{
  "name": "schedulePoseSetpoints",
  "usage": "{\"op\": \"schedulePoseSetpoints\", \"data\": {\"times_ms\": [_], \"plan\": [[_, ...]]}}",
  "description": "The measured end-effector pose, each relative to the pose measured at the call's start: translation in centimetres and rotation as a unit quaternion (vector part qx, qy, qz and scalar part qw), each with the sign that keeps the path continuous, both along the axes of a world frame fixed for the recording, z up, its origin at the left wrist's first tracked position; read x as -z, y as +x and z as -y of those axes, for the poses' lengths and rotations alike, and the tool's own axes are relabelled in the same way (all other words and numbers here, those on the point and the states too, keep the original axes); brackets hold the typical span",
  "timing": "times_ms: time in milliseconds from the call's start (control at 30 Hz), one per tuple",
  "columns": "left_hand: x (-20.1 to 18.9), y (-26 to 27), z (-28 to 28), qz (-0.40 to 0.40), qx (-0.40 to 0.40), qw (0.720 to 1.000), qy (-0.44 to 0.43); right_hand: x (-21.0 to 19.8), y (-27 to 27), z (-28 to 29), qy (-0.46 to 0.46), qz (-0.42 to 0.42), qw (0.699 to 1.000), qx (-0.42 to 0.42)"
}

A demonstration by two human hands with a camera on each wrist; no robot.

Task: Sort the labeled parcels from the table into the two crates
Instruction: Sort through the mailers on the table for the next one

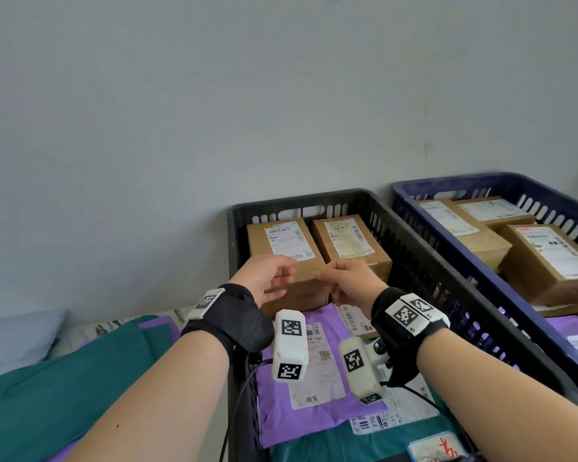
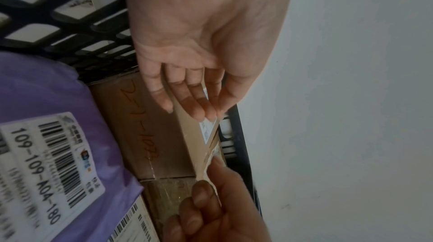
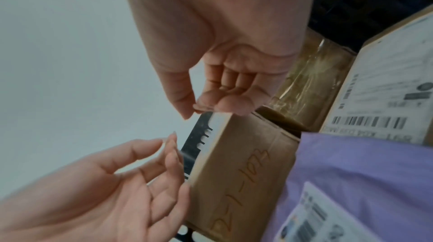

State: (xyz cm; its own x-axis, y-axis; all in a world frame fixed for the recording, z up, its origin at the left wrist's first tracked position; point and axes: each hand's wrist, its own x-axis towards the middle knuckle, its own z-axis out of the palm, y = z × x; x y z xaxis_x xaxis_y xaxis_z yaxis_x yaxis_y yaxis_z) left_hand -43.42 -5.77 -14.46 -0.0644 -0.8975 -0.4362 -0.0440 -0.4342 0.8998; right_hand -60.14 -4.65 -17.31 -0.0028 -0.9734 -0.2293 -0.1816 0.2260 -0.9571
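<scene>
Left hand (image 1: pixel 266 278): I see my fingers relaxed and spread, holding nothing, just above the near edge of the cardboard box (image 1: pixel 286 253).
Right hand (image 1: pixel 349 281): fingers curled loosely inward, empty, beside my left fingertips.
Box: sits in the black crate (image 1: pixel 411 248), beyond my fingers.
Purple mailer (image 1: pixel 314 388): below my wrists, same crate.
</scene>
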Motion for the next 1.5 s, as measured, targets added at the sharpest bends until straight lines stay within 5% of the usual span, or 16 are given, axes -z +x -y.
{"op": "schedulePoseSetpoints", "data": {"times_ms": [300,500,833,1233,1500], "plan": [[-4.6,2.9,0.5,-0.101,-0.031,0.993,-0.052,-4.9,2.3,0.9,0.055,0.182,0.975,0.117],[-6.8,10.2,0.6,-0.119,-0.091,0.985,-0.080,-7.9,8.3,1.7,0.034,0.206,0.975,0.073],[-4.9,27.3,-2.0,-0.127,-0.233,0.961,-0.075,-6.7,22.6,1.5,0.049,0.158,0.986,-0.028],[1.9,44.5,-5.6,-0.151,-0.370,0.916,-0.029,-1.9,35.5,2.1,0.091,0.105,0.989,-0.040],[6.9,52.5,-8.1,-0.123,-0.410,0.904,0.017,2.2,42.4,1.9,0.050,-0.021,0.996,-0.077]]}}
